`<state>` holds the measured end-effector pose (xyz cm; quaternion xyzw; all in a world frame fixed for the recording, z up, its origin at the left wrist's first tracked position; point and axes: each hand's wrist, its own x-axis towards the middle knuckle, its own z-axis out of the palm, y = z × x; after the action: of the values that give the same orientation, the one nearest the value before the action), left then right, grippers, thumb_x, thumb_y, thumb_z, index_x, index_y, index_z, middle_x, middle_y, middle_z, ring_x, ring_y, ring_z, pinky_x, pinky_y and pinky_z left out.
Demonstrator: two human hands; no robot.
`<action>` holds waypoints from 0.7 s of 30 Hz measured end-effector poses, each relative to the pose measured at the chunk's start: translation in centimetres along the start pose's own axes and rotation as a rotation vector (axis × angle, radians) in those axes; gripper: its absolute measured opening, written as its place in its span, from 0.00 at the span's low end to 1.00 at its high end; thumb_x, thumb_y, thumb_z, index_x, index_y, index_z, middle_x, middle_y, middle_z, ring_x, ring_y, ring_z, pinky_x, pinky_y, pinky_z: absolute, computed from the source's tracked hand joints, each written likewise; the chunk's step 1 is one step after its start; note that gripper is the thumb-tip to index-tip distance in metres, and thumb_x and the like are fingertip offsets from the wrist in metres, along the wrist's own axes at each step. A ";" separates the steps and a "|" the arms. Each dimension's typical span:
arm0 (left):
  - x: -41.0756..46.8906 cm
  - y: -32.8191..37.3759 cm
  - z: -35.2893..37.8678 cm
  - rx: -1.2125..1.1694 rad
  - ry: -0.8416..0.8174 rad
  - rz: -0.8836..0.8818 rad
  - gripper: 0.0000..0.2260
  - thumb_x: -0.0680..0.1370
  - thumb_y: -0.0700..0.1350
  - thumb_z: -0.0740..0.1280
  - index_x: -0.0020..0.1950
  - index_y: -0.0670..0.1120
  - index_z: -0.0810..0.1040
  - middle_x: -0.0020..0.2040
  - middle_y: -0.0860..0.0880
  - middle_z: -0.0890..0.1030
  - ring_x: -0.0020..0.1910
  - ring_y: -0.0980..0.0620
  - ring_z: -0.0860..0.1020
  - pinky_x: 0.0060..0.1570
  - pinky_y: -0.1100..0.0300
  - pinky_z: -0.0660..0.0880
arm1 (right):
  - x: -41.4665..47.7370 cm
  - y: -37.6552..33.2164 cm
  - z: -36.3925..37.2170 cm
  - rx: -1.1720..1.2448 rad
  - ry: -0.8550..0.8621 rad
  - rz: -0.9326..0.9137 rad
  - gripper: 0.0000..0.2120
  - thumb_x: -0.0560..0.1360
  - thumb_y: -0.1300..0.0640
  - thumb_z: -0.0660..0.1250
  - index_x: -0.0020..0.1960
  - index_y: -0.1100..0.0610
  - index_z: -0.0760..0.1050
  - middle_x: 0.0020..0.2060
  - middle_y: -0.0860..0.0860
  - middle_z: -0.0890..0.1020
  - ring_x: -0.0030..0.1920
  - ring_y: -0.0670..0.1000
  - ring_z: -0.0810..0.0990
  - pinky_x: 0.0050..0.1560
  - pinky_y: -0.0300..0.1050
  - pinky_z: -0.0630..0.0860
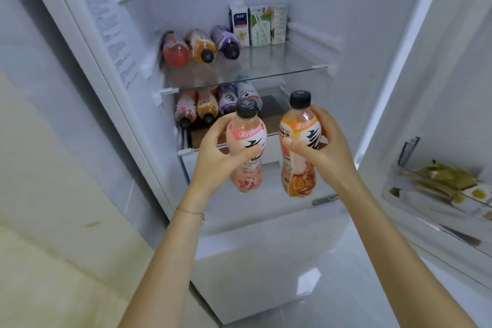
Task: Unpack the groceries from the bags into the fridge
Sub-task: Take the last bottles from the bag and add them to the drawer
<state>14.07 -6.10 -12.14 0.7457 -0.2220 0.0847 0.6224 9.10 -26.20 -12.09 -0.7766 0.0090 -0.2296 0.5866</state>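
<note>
Centre frame, before the open fridge [314, 21], the left hand [213, 152] curls round the pink bottle [247, 130], the right hand [322, 152] round the orange bottle [299, 181] — best laid flat, caps outward, on the bare right of the glass shelf [279, 66].

At frame centre, the left hand [213, 152] grips a pink bottle [246, 146] upright, and the right hand [323, 152] grips an orange bottle [299, 146] beside it, before the open fridge [372, 34]. Above them, bottles lie on two glass shelves, with three cartons [258, 25] standing on the upper shelf [279, 64]. At right, a door bin [394, 194] holds yellowish packets.
</note>
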 end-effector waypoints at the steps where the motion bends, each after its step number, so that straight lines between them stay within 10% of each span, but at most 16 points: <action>1: 1.0 -0.3 -0.1 -0.023 -0.010 0.002 0.26 0.67 0.42 0.79 0.60 0.56 0.74 0.56 0.58 0.78 0.55 0.64 0.77 0.49 0.68 0.76 | 0.5 0.0 0.3 -0.008 0.013 0.001 0.35 0.63 0.45 0.75 0.68 0.42 0.68 0.60 0.43 0.77 0.57 0.42 0.78 0.53 0.38 0.76; 8: 5.9 -2.4 0.2 -0.098 -0.030 0.034 0.29 0.65 0.52 0.77 0.64 0.52 0.75 0.59 0.52 0.80 0.59 0.53 0.79 0.58 0.47 0.78 | 3.8 0.5 1.2 -0.038 0.102 -0.020 0.31 0.64 0.46 0.74 0.65 0.42 0.69 0.56 0.40 0.78 0.54 0.39 0.78 0.50 0.34 0.74; 21: 12.0 -5.1 4.3 -0.076 -0.173 0.121 0.32 0.67 0.35 0.78 0.68 0.44 0.71 0.63 0.50 0.78 0.63 0.55 0.76 0.61 0.60 0.74 | 8.6 3.1 -0.2 0.030 0.283 -0.050 0.29 0.68 0.59 0.77 0.64 0.45 0.70 0.52 0.36 0.78 0.51 0.36 0.78 0.47 0.27 0.73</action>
<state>26.30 -12.36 -12.74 0.7114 -0.3226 0.0492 0.6224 17.56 -29.79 -11.90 -0.7278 0.0689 -0.3513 0.5849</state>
